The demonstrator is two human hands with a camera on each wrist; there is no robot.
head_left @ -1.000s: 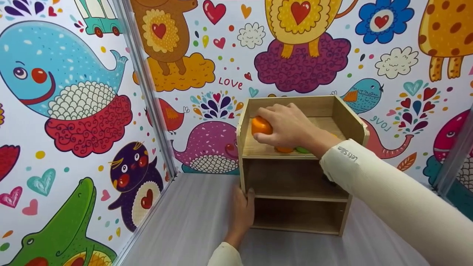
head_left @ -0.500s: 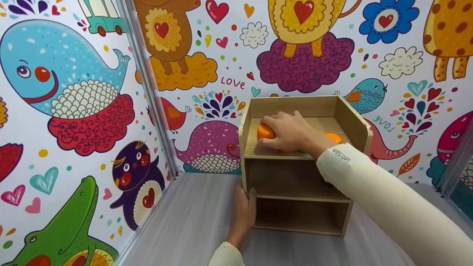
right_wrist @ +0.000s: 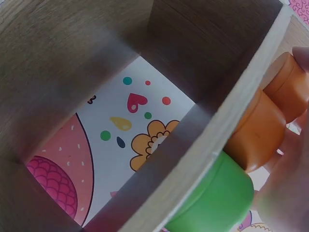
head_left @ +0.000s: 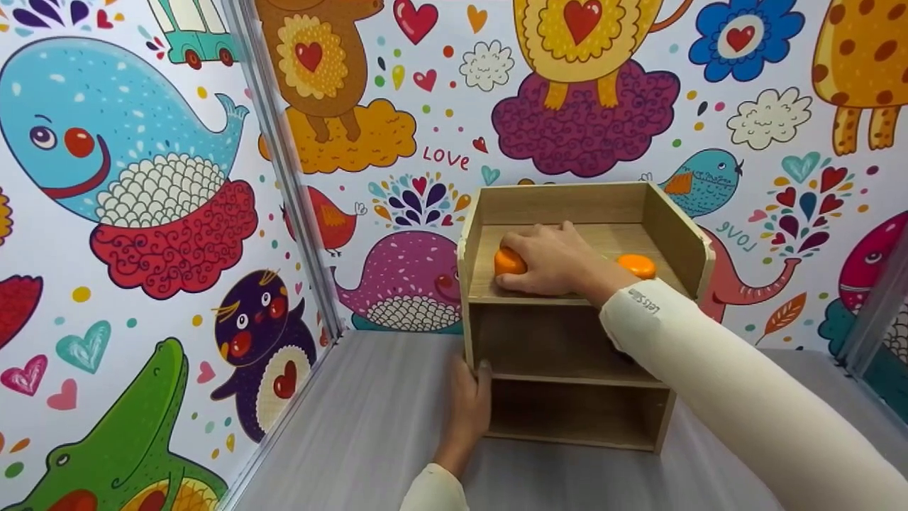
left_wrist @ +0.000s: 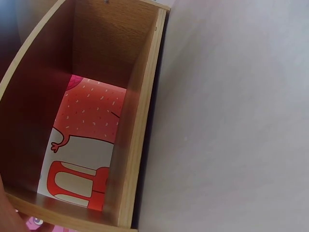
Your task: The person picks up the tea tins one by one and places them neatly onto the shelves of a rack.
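A small wooden shelf unit (head_left: 567, 304) stands on the grey surface. At its lower left side, my left hand (head_left: 469, 401) grips the side panel, thumb toward the front edge. My right hand (head_left: 553, 261) holds a rounded orange plastic piece (head_left: 508, 262) down at the left of the top shelf; its exact kind is unclear. Another orange piece (head_left: 636, 266) lies on the top shelf to the right. In the right wrist view, a green rounded piece (right_wrist: 215, 198) and an orange one (right_wrist: 258, 133) sit beside the held piece, along the shelf edge. My hand hides them in the head view.
Below the top are two open compartments, the middle one (head_left: 560, 344) and the bottom one (head_left: 574, 415). Raised side panels (head_left: 677, 231) border the top shelf. Behind stands a wall (head_left: 440, 92) printed with cartoon animals, and a metal corner post (head_left: 273, 156) rises at left.
My right hand has lowered with the orange piece onto the top shelf's left part. The other orange piece at right has come into fuller view. My left hand stays on the side panel.
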